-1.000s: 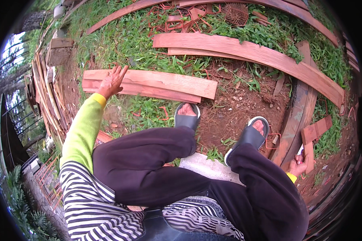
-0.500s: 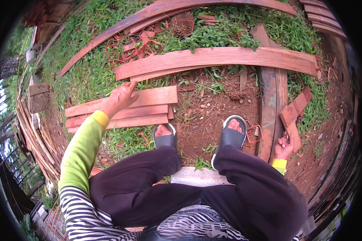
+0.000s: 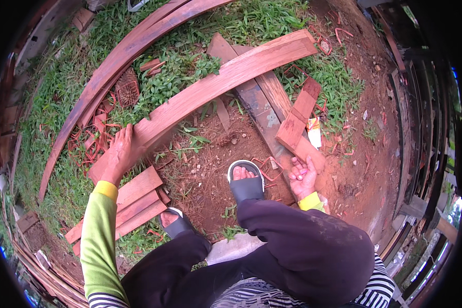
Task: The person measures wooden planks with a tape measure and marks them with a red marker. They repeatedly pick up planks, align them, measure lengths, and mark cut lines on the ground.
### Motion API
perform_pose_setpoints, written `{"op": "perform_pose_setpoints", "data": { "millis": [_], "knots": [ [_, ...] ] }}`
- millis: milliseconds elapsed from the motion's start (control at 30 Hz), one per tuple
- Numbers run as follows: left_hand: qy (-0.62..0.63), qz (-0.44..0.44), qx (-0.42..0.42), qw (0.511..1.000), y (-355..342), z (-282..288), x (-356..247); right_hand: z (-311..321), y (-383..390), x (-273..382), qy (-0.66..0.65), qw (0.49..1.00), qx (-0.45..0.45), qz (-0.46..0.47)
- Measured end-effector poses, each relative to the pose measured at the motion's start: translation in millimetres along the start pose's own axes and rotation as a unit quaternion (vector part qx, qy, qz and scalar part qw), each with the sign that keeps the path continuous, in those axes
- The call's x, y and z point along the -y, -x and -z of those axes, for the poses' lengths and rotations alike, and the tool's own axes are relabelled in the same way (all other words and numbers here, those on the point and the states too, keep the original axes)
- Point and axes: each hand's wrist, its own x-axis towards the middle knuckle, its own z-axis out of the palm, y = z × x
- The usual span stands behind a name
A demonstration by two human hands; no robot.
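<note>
My left hand [image 3: 119,156] lies at the left end of a long, gently curved reddish plank [image 3: 210,92], its fingers bent over the far edge. Below it, several short boards [image 3: 138,191] are stacked on the grass. On the right, my right hand [image 3: 303,177] is turned palm up with loosely curled fingers. Whatever small thing they hold is unclear. Just beyond that hand is a flat wooden piece [image 3: 311,155], and jointed short boards [image 3: 299,117] lie above it. The plank's right part crosses over dark, weathered beams [image 3: 264,115].
Another long curved plank [image 3: 100,77] arcs across the grass at the far left. Near it are a round woody cone [image 3: 127,88] and a heap of red-orange strips [image 3: 95,134]. A yellow-and-white packet [image 3: 313,132] lies beside the jointed boards. My sandalled feet rest on bare soil.
The view has turned toward the right. My left hand has gone from above the short boards onto the long plank's left end. My right hand has turned palm up, its fingers looser.
</note>
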Motion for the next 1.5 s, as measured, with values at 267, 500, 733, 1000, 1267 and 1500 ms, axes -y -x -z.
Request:
{"op": "perform_pose_setpoints", "data": {
  "millis": [267, 500, 733, 1000, 1267, 1500],
  "knots": [
    [-0.003, 0.035, -0.009, 0.999, -2, -2, -1, 5, -4, -8, 0.028, 0.999, -0.012, -0.027],
    [-0.002, 0.009, -0.017, 1.000, -1, 4, -3, 7, 1, -3, 0.184, 0.982, 0.039, -0.018],
    [-0.111, -0.022, -0.156, 0.981, 8, 54, -1, -131, -6, 31, 0.609, 0.634, 0.160, 0.449],
    [-0.332, -0.100, -0.339, 0.875, -2, 169, -30, -293, -51, 47, 0.654, 0.262, 0.262, 0.660],
    [-0.172, -0.171, -0.648, 0.722, 5, 227, -84, -324, -18, 63, 0.470, 0.285, 0.288, 0.784],
    [0.802, -0.073, -0.127, 0.579, -11, 187, -106, -357, 73, 41, 0.365, 0.290, 0.341, 0.816]
  ]
}}
